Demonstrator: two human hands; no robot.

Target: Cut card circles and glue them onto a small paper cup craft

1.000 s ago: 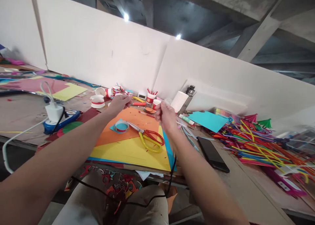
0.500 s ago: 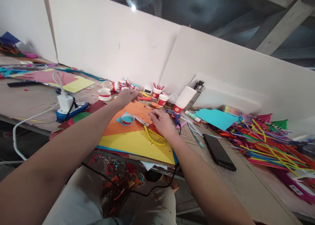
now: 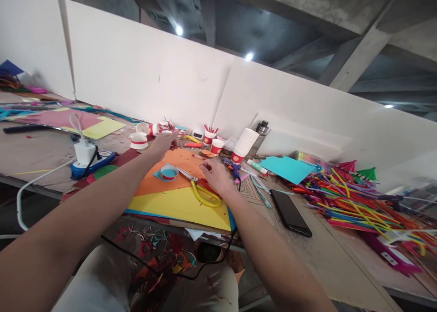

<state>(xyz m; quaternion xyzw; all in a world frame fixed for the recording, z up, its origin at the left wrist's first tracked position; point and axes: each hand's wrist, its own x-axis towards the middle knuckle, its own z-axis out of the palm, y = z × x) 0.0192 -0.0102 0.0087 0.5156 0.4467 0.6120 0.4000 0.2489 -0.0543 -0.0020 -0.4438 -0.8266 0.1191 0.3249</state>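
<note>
Orange paper [image 3: 187, 161] brightens the cluttered table [image 3: 41, 155] — white partition [image 3: 136, 66] behind.

A: Arms?
B: Both bare, reaching fwd. L forearm [image 3: 92, 202] & R forearm [image 3: 262, 234] angle inward.
A: Hands?
B: Apart. L hand [image 3: 166, 144] farther fwd, back up, fingers bent. R hand [image 3: 215, 174] nearer the body, fingers curled.
A: Grip?
B: Can't tell, fingertips too sm.

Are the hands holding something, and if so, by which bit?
I can't tell for sure: nothing held shows in the left hand or the right hand, near the scissors, but something tiny could be hidden.
</note>
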